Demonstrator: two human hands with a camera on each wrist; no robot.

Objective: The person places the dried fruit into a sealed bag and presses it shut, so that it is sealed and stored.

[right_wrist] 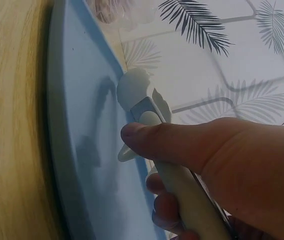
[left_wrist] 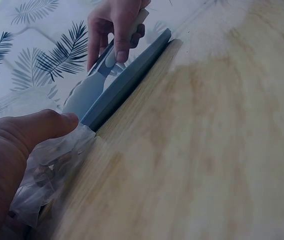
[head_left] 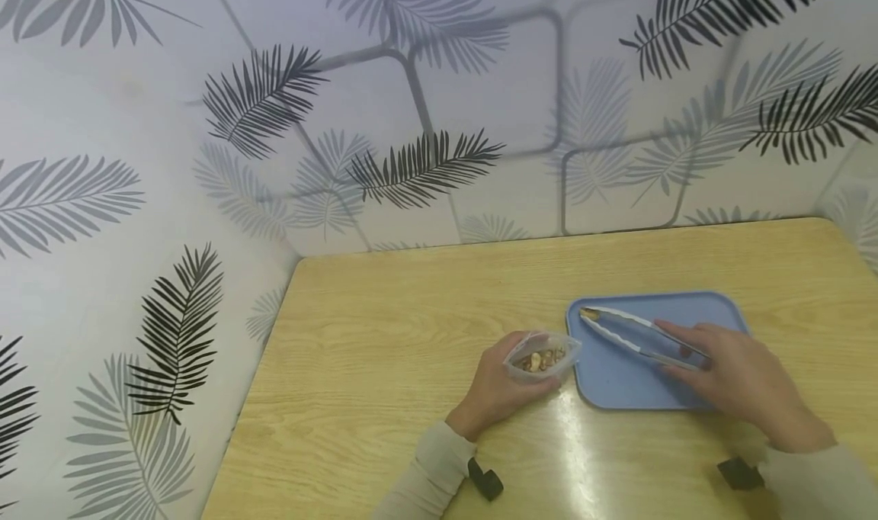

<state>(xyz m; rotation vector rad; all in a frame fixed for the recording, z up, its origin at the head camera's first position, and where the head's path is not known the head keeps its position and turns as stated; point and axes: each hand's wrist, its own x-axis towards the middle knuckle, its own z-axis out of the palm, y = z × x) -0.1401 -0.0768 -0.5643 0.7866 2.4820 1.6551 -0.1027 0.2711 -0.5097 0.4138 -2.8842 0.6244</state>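
Observation:
My left hand (head_left: 490, 390) holds a clear plastic bag (head_left: 559, 367) with its mouth spread, just left of the blue tray (head_left: 617, 394). Inside lie small brown and pale-yellow pieces (head_left: 536, 361), perhaps nuts; their kind is unclear. My right hand (head_left: 744, 375) grips a pair of white and metal tongs (head_left: 624, 341) over the tray. A small golden-brown piece (head_left: 588, 314) shows between the tong tips, near the tray's upper left corner. In the right wrist view, the thumb presses along the tongs' handle (right_wrist: 182, 195) and the other fingers curl beneath it.
The tray lies on a light wooden table (head_left: 384, 329). Behind the table and to its left stand walls (head_left: 480, 108) with a grey and black leaf pattern. Dark straps (head_left: 485, 480) hang at both wrists.

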